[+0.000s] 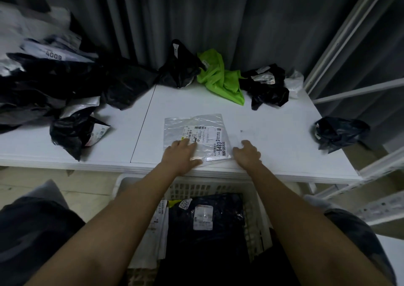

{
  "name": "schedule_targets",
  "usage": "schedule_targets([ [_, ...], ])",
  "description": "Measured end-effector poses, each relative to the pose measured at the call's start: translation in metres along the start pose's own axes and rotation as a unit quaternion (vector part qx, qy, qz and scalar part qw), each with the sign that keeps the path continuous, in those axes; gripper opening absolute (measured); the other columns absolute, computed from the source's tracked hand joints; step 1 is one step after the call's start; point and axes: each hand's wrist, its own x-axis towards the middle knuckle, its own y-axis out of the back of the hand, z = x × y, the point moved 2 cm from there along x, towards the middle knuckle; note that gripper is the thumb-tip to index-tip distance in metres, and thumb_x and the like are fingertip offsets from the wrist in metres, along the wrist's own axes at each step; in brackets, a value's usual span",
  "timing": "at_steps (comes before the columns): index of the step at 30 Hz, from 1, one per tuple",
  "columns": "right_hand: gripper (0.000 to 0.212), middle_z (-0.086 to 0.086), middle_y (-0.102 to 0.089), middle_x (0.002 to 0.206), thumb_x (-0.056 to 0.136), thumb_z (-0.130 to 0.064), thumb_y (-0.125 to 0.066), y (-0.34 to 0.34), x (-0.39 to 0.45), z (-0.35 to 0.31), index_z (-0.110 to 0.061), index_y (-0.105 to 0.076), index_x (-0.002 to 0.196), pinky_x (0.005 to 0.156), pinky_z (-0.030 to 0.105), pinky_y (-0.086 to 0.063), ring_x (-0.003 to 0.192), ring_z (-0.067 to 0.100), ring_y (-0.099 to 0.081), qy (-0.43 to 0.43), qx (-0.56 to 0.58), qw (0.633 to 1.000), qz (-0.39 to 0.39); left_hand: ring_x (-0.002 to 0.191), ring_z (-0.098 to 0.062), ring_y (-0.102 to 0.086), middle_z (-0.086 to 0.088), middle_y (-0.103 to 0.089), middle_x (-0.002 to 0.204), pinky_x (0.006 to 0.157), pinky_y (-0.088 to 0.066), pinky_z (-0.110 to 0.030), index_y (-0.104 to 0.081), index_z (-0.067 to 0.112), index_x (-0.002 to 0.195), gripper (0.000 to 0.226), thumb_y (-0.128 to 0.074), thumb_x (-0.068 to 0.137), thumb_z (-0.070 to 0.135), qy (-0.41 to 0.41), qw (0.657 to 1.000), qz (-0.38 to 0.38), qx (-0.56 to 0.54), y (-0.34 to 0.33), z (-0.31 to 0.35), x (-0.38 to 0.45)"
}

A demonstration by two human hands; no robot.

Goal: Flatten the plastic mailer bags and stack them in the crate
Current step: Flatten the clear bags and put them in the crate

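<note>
Left hand (182, 154) flat on clear mailer (196, 135), right hand (248, 154) beside it

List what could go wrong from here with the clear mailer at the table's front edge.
1. The clear mailer lies at the table front edge; only the left hand presses it flat, so a careless pull could crease it again.
2. The right hand rests beside its corner, not plainly gripping; the slick plastic may slip and miss the crate below.
3. The crate's stacked black mailer looks uneven, so a new bag may slide off.
</note>
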Motion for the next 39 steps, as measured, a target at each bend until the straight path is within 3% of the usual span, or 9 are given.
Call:
schedule_targets([
  [2, 0.042, 0.015, -0.051, 0.132, 0.091, -0.017, -0.052, 0.001, -0.006, -0.002, -0.005, -0.05, 0.132, 0.099, 0.032, -0.038, 0.123, 0.031, -0.047, 0.009, 0.068, 0.998, -0.012, 0.142, -0.033, -0.019, -0.009, -0.015, 0.159, 0.113, -0.026, -0.043, -0.022, 0.02, 0.151, 0.073, -0.051, 0.092, 0.053, -0.003, 1.0, 0.005, -0.008, 0.001, -0.001, -0.007],
  [4, 0.009, 0.013, -0.061, 0.093, 0.087, -0.008, -0.056, 0.002, -0.01, -0.001, -0.004, -0.064, 0.086, 0.072, 0.027, -0.043, 0.091, 0.026, -0.058, 0.019, 0.136, 0.99, -0.019, 0.141, -0.033, -0.021, -0.009, -0.017, 0.158, 0.112, -0.026, -0.04, -0.023, 0.019, 0.15, 0.071, -0.053, 0.092, 0.049, -0.004, 1.0, 0.009, -0.01, 0.0, -0.003, -0.011],
  [6, 0.021, 0.011, -0.058, 0.078, 0.085, -0.004, -0.061, 0.002, -0.012, 0.0, -0.009, -0.057, 0.064, 0.064, 0.025, -0.043, 0.073, 0.023, -0.056, 0.011, 0.211, 0.977, -0.028, 0.14, -0.033, -0.025, -0.01, -0.021, 0.157, 0.111, -0.028, -0.039, -0.026, 0.018, 0.149, 0.065, -0.049, 0.095, 0.046, -0.014, 1.0, 0.02, -0.004, 0.0, -0.005, -0.015],
  [12, 0.017, 0.005, -0.063, 0.098, 0.089, -0.008, -0.064, -0.005, -0.024, -0.004, -0.012, -0.057, 0.104, 0.071, 0.034, -0.056, 0.087, 0.018, -0.063, -0.028, 0.367, 0.921, -0.128, 0.117, -0.033, -0.051, -0.017, -0.052, 0.134, 0.09, -0.04, -0.035, -0.04, 0.011, 0.14, 0.043, -0.031, 0.104, 0.032, 0.008, 0.986, 0.09, -0.137, 0.007, -0.009, -0.023],
  [17, 0.021, 0.009, -0.063, 0.1, 0.081, -0.005, -0.066, 0.005, -0.024, -0.012, -0.01, -0.06, 0.101, 0.069, 0.035, -0.059, 0.091, 0.025, -0.062, 0.004, 0.33, 0.944, -0.015, 0.121, -0.033, -0.047, -0.019, -0.05, 0.135, 0.095, -0.041, -0.039, -0.036, 0.011, 0.142, 0.043, -0.031, 0.104, 0.03, 0.038, 0.979, 0.106, -0.172, 0.009, -0.017, -0.021],
  [21, 0.031, 0.011, -0.065, 0.111, 0.085, -0.019, -0.063, 0.044, -0.029, -0.019, -0.008, -0.058, 0.114, 0.088, 0.034, -0.05, 0.103, 0.03, -0.061, 0.045, 0.282, 0.944, 0.162, 0.128, -0.031, -0.041, -0.012, -0.045, 0.142, 0.102, -0.037, -0.048, -0.038, 0.015, 0.142, 0.043, -0.033, 0.103, 0.033, 0.033, 0.982, 0.13, -0.132, 0.011, -0.023, -0.016],
  [29, 0.037, -0.003, -0.058, 0.109, 0.096, -0.02, -0.053, 0.096, -0.06, -0.059, -0.016, -0.048, 0.132, 0.079, 0.024, -0.042, 0.092, 0.015, -0.055, 0.174, 0.303, 0.887, 0.301, 0.144, -0.029, -0.021, -0.013, -0.019, 0.157, 0.116, -0.023, -0.044, -0.019, 0.017, 0.152, 0.067, -0.041, 0.097, 0.049, 0.008, 0.989, -0.067, -0.135, -0.003, -0.017, -0.013],
  [34, 0.034, 0.002, -0.063, 0.112, 0.09, -0.01, -0.06, 0.088, -0.057, -0.075, -0.011, -0.056, 0.124, 0.087, 0.028, -0.049, 0.102, 0.019, -0.06, 0.158, 0.45, 0.86, 0.18, 0.144, -0.024, -0.023, -0.009, -0.021, 0.157, 0.116, -0.018, -0.034, -0.016, 0.011, 0.152, 0.066, -0.027, 0.1, 0.05, 0.065, 0.921, 0.081, -0.376, 0.029, -0.01, -0.023],
  [39, 0.028, 0.004, -0.064, 0.105, 0.088, -0.007, -0.06, 0.048, -0.041, -0.078, -0.014, -0.058, 0.115, 0.07, 0.028, -0.053, 0.088, 0.017, -0.062, 0.105, 0.462, 0.88, 0.039, 0.131, -0.025, -0.044, -0.004, -0.044, 0.145, 0.11, -0.035, -0.046, -0.035, 0.02, 0.145, 0.067, -0.015, 0.096, 0.061, 0.135, 0.779, 0.193, -0.582, 0.049, -0.044, -0.021],
])
